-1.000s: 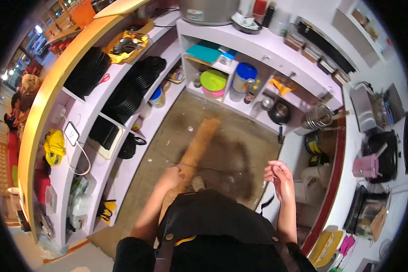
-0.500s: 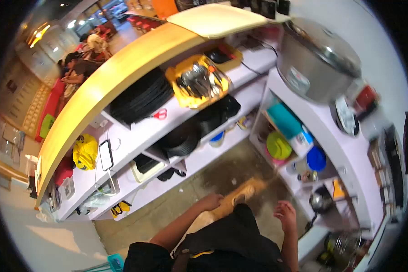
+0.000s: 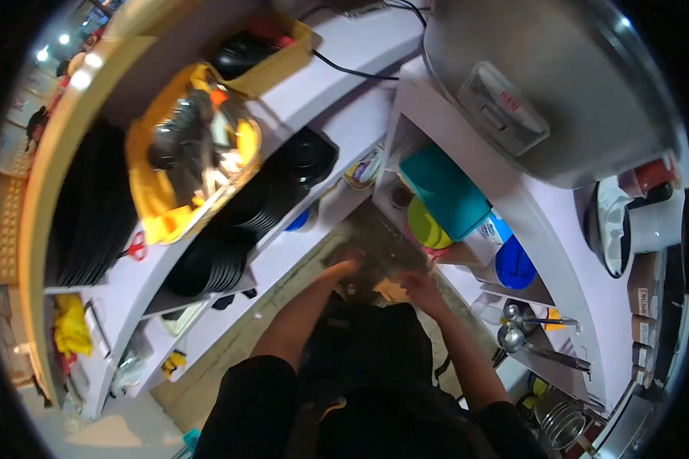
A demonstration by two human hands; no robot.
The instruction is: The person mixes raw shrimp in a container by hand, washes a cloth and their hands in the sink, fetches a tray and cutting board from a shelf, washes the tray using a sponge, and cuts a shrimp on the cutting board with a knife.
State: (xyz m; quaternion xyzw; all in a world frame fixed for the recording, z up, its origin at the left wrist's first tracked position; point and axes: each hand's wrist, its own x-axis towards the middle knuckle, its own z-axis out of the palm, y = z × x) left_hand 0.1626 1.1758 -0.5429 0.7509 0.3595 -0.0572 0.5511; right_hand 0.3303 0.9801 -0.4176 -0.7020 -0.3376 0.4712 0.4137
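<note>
My left hand (image 3: 347,263) is stretched forward over the floor, smeared by motion, so its fingers are unclear. To its right, my right hand (image 3: 421,289) hangs in front of the shelf unit, its fingers pointing inward and too blurred to read. No object shows in either hand. A lime green lid (image 3: 427,223) on the right-hand shelf is close ahead of my right hand, beside a teal box (image 3: 445,191). Left of my left hand, stacked black plates (image 3: 214,264) fill a lower shelf.
A yellow basket of cutlery (image 3: 157,203) and red-handled scissors (image 3: 135,246) lie on the left counter. A large metal cooker (image 3: 566,84) stands on the right counter. Ladles (image 3: 540,353) hang at the right, below a blue lid (image 3: 515,264).
My view has moved closer to the shelf corner, and the cooker and cutlery basket look larger. Both hands have come forward and nearer each other; my right hand was spread open before.
</note>
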